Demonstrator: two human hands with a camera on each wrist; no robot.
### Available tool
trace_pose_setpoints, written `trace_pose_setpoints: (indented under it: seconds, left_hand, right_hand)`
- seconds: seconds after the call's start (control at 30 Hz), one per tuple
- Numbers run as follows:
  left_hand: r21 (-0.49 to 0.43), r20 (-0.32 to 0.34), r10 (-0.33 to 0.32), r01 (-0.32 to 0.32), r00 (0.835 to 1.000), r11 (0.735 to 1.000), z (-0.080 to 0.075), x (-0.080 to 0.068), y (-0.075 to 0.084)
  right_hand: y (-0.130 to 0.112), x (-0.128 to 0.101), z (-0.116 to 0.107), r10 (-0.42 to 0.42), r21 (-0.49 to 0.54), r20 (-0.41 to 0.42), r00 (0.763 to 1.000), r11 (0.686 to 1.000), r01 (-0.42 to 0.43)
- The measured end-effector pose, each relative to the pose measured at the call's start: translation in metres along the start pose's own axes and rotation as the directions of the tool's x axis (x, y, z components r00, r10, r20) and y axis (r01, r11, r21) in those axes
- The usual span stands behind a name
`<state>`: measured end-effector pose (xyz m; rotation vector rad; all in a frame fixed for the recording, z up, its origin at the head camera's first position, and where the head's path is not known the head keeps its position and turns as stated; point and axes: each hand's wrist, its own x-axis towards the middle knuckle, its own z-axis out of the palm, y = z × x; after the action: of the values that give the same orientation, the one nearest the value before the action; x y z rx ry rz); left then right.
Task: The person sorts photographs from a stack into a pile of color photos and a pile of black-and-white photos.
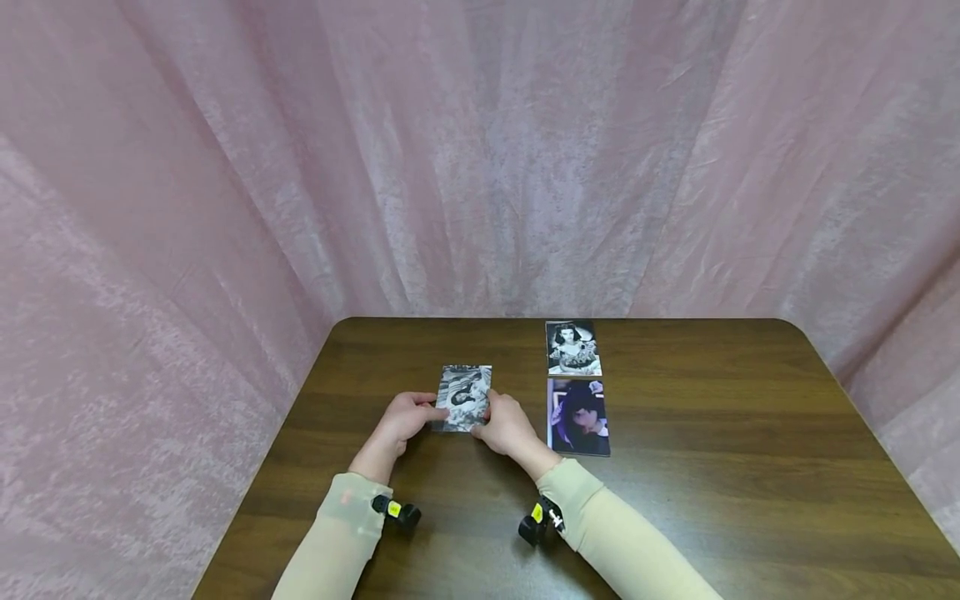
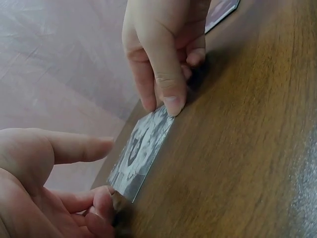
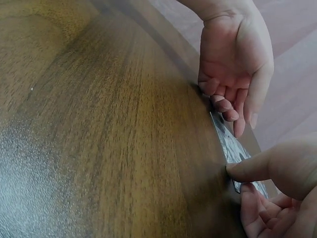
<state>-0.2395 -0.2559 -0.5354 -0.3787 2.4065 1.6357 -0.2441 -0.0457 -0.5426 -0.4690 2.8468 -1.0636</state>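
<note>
both hands meet over a black-and-white photo (image 1: 465, 398) lying flat on the dark wooden table (image 1: 720, 500), a little to the 11 o'clock side of the table's middle. the left hand (image 1: 405, 418) sits at the photo's 9 o'clock edge with its fingers loosely curled; in the left wrist view its curled fingertips (image 2: 101, 201) press at the near corner of the photo (image 2: 141, 148) while the index finger reaches out straight above it, so the hand is half open, pinching lightly rather than wrapped around the print. the right hand (image 1: 506, 425) sits at the 3 o'clock edge — its thumb (image 3: 247, 171) lies down on the rim of the photo (image 3: 230, 146) and the other fingers curl beneath beside it, a pinch on the edge. from the right wrist view the left hand (image 3: 235, 64) is seen with the palm turned toward the camera, fingers bent, tips at the photo's far end. from the left wrist view the right hand (image 2: 163, 54) comes down from 12 o'clock with a fingertip on the photo's far corner. the two hands are close together, parted only by the width of the print. at about 2 o'clock from the hands lie two more prints, well apart from the fingers: a black-and-white portrait (image 1: 573, 347) farther off and a purple-toned portrait (image 1: 578, 417) just below it, nearly touching end to end. pink curtain (image 1: 480, 150) hangs all round behind the table.
</note>
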Motion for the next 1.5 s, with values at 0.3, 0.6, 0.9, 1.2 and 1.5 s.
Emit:
trace_pose_setpoints:
  seconds: [0.3, 0.6, 0.9, 1.2, 1.5]
  left_hand:
    - [-0.015, 0.016, -0.027, 0.027, 1.0, 1.0, 0.0, -0.001, 0.003]
    - [-0.018, 0.013, -0.017, 0.018, 1.0, 1.0, 0.0, 0.002, 0.005]
    - [-0.046, 0.001, -0.023, 0.023, 1.0, 0.999, 0.002, 0.005, 0.008]
    - [-0.068, -0.049, -0.014, 0.01, 0.999, 0.998, 0.005, 0.005, 0.004]
    - [-0.053, -0.106, 0.044, -0.05, 0.993, 0.997, 0.007, 0.003, -0.004]
  right_hand:
    - [-0.002, 0.001, -0.002, 0.013, 0.0, 0.01, 1.0, 1.0, -0.013]
    - [-0.002, 0.0, -0.003, 0.014, -0.003, 0.003, 1.0, 1.0, -0.014]
    - [-0.001, 0.001, -0.004, 0.006, -0.009, -0.006, 1.0, 1.0, -0.006]
    - [0.002, 0.0, -0.002, -0.005, 0.001, -0.009, 1.0, 1.0, 0.005]
    - [0.006, 0.0, -0.002, 0.037, 0.098, -0.007, 0.999, 0.995, -0.036]
